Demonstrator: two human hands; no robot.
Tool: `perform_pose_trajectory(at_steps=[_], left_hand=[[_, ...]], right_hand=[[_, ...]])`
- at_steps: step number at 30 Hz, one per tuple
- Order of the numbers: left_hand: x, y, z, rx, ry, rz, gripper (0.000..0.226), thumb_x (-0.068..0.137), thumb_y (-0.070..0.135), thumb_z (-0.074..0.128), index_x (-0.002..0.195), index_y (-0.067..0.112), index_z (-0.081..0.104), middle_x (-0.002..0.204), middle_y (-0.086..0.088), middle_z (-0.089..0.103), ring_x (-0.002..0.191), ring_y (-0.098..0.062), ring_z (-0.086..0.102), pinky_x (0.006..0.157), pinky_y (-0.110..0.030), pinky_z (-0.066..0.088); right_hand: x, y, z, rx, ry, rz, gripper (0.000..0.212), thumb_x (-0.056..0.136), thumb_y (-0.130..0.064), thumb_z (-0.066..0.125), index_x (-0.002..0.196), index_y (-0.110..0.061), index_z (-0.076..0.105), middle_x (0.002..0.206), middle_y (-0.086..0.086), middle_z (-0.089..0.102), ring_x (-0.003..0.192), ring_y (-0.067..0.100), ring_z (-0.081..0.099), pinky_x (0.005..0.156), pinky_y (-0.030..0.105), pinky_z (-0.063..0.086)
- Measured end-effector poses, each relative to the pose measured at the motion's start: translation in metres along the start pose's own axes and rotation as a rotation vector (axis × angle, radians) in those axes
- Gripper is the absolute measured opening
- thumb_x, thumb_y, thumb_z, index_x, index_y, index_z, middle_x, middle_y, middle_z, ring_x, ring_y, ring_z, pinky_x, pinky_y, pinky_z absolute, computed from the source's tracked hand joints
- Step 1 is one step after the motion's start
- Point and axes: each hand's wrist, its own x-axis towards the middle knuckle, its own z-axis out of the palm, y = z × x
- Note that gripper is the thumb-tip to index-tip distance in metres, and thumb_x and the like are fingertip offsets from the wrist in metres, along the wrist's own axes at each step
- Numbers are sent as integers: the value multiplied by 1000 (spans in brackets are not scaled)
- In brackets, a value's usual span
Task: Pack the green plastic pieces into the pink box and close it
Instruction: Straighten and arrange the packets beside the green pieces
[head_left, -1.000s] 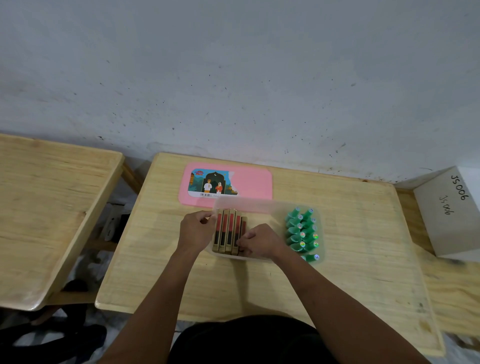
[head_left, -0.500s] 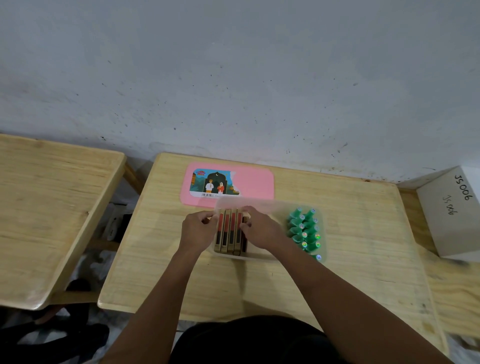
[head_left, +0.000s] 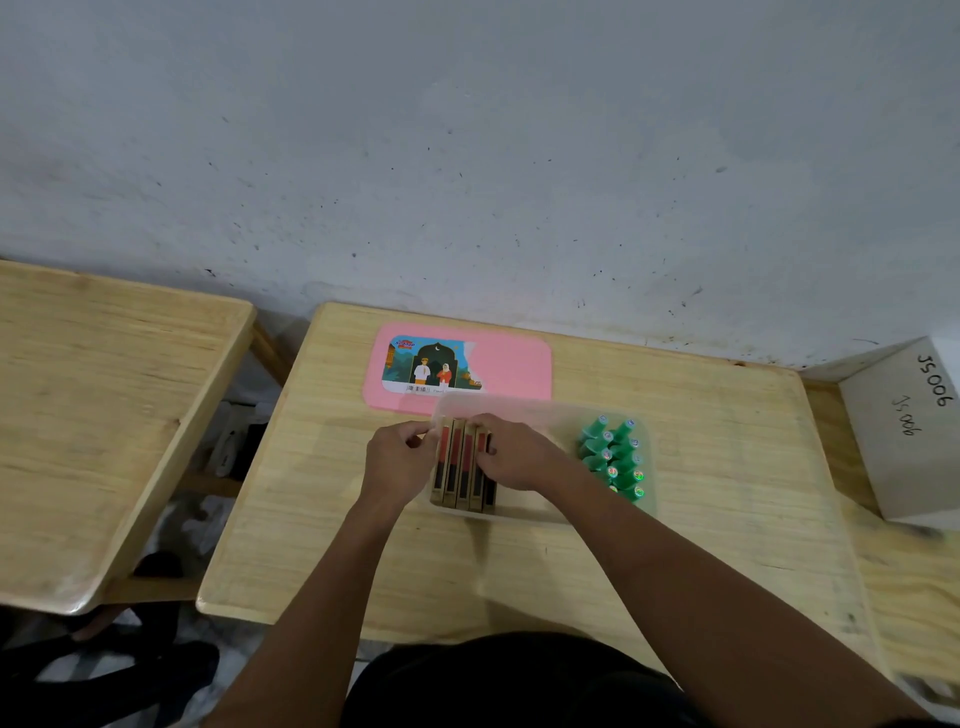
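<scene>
A clear plastic box (head_left: 545, 408) stands in the middle of the wooden table. Its right end holds several green plastic pieces (head_left: 615, 457), standing tight in two rows. Its left end holds a row of red-and-gold sticks (head_left: 457, 467) lying side by side. My left hand (head_left: 397, 462) pinches the box's far left corner. My right hand (head_left: 511, 452) lies over the far ends of the sticks with its fingers curled on them. The pink lid (head_left: 511, 366), with a picture label, lies flat just behind the box.
A white carton (head_left: 904, 431) with handwriting sits at the table's right end. A second wooden table (head_left: 104, 415) stands to the left across a narrow gap. A grey wall runs close behind both.
My right hand has slid from the near ends of the sticks to their far ends. My left hand has stayed at the box's left corner.
</scene>
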Motion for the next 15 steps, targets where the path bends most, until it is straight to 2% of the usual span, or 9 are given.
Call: perform_pose_trajectory(at_steps=[4, 7, 9, 12, 15], left_hand=[[0, -1, 0, 3, 4, 0, 23, 91, 21, 60, 106, 10, 72, 67, 3, 63, 64, -14, 63, 68, -29, 54], [0, -1, 1, 9, 3, -12, 23, 91, 22, 59, 107, 10, 72, 67, 3, 63, 61, -9, 60, 60, -20, 45], [1, -1, 1, 2, 1, -19, 23, 91, 22, 59, 107, 10, 72, 66, 4, 62, 60, -9, 59, 60, -20, 45], [2, -3, 2, 6, 2, -33, 24, 91, 22, 60, 109, 10, 71, 69, 1, 64, 63, -12, 61, 63, -22, 46], [2, -4, 3, 22, -2, -33, 24, 92, 23, 59, 109, 11, 71, 69, 1, 64, 62, -11, 61, 60, -20, 45]], right_hand=[[-2, 5, 5, 105, 50, 57, 55, 94, -28, 50, 146, -27, 33, 115, 10, 67, 105, 27, 61, 91, 39, 49], [-6, 12, 10, 138, 202, 152, 45, 93, -31, 45, 137, -30, 43, 110, 5, 69, 102, 26, 63, 90, 38, 50], [-11, 18, 13, 123, 276, 212, 40, 91, -33, 47, 131, -29, 50, 111, 2, 69, 103, 24, 63, 91, 38, 49], [-12, 22, 19, 171, 209, 253, 39, 93, -31, 48, 131, -22, 51, 117, 5, 66, 104, 25, 62, 91, 35, 49], [-11, 21, 21, 257, 151, 240, 44, 94, -27, 53, 136, -18, 49, 122, 8, 64, 88, 18, 61, 82, 28, 48]])
